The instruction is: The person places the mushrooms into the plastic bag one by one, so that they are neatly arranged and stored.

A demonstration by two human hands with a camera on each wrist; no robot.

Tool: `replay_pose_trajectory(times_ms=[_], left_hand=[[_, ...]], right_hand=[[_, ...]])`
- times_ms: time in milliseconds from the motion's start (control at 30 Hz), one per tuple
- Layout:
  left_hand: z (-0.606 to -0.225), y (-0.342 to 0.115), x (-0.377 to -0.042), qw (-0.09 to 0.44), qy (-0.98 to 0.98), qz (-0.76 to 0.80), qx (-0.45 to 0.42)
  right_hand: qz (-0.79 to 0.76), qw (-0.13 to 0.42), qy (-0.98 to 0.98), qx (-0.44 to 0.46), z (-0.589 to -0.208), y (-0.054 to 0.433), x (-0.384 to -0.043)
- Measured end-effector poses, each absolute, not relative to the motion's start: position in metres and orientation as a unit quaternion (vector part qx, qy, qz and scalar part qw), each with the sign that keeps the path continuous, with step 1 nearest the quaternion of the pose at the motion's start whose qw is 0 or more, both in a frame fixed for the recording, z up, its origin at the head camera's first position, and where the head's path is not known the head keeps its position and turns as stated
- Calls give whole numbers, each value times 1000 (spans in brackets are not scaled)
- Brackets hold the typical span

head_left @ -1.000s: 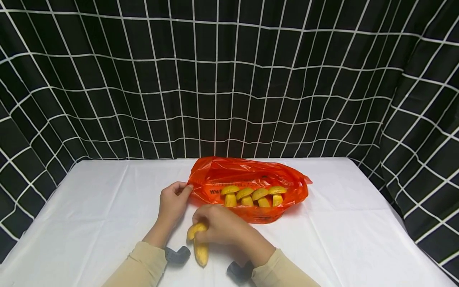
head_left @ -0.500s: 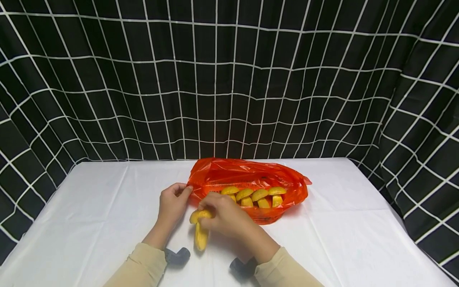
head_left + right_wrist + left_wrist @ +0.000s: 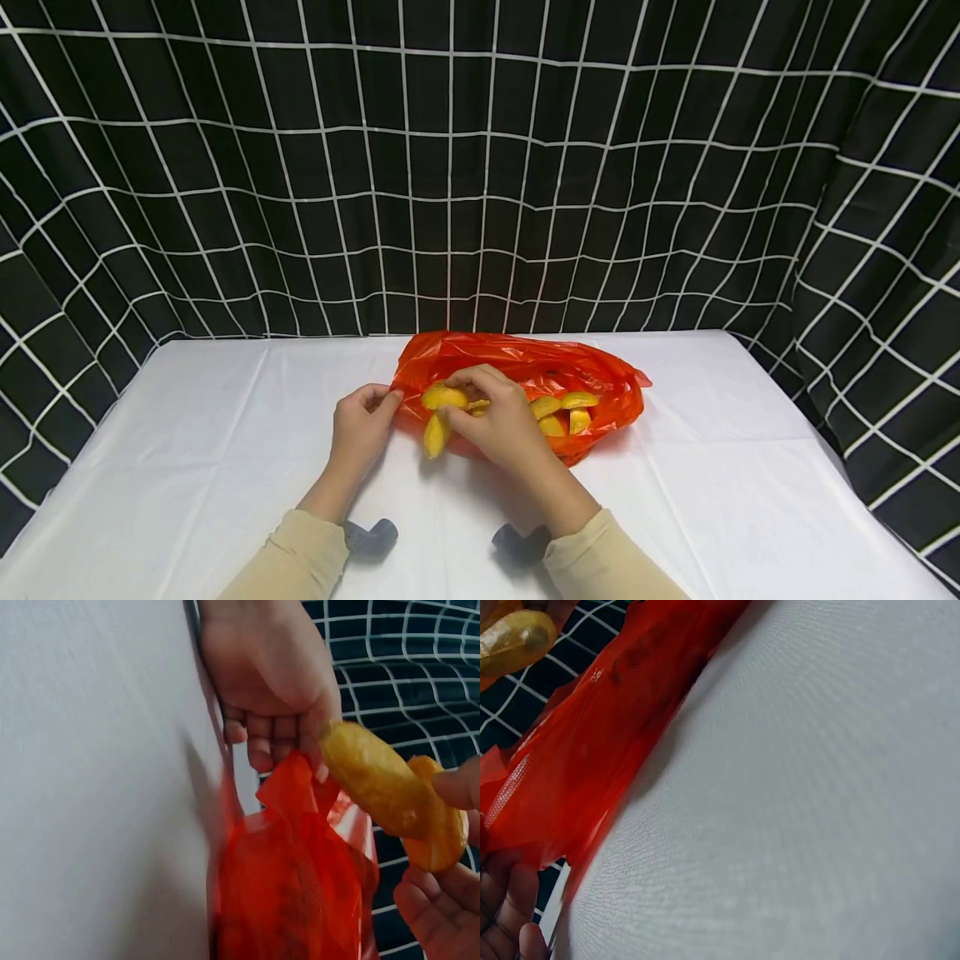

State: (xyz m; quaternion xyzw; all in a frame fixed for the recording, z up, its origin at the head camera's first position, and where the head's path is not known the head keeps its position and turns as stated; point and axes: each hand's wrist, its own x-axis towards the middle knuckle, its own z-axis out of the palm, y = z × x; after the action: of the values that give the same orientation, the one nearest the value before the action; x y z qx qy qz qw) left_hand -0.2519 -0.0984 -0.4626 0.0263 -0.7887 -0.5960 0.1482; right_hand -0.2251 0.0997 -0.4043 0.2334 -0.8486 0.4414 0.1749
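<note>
A red plastic bag [image 3: 600,364] lies with its mouth spread toward me. My left hand [image 3: 365,425] pinches the bag's left edge between thumb and fingers. Over the left part of the mouth, my right hand [image 3: 498,417] holds a yellow mushroom [image 3: 437,435] by its cap, stem pointing down. The right wrist view shows that mushroom [image 3: 375,780] close up, fingers on its cap. Several similar mushrooms stand in a row inside the bag; the rightmost mushroom [image 3: 580,418] is plain to see. My right hand partly covers the ones on the left.
A white cloth [image 3: 225,442] covers the table. Grey curved pieces [image 3: 372,537] show beside each wrist. A black curtain with white grid lines [image 3: 465,167] hangs behind the table and at both sides.
My right hand has carried the mushroom forward and slightly right, from the table in front of the bag to its mouth. My left hand has kept its grip on the edge.
</note>
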Motion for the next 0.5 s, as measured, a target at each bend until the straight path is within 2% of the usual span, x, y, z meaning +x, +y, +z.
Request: replay_pose_trajectory(times_ms=[500], left_hand=[[-466, -99, -253, 152, -789, -595, 22]], right_hand=[[450, 228, -843, 188, -405, 116, -238]])
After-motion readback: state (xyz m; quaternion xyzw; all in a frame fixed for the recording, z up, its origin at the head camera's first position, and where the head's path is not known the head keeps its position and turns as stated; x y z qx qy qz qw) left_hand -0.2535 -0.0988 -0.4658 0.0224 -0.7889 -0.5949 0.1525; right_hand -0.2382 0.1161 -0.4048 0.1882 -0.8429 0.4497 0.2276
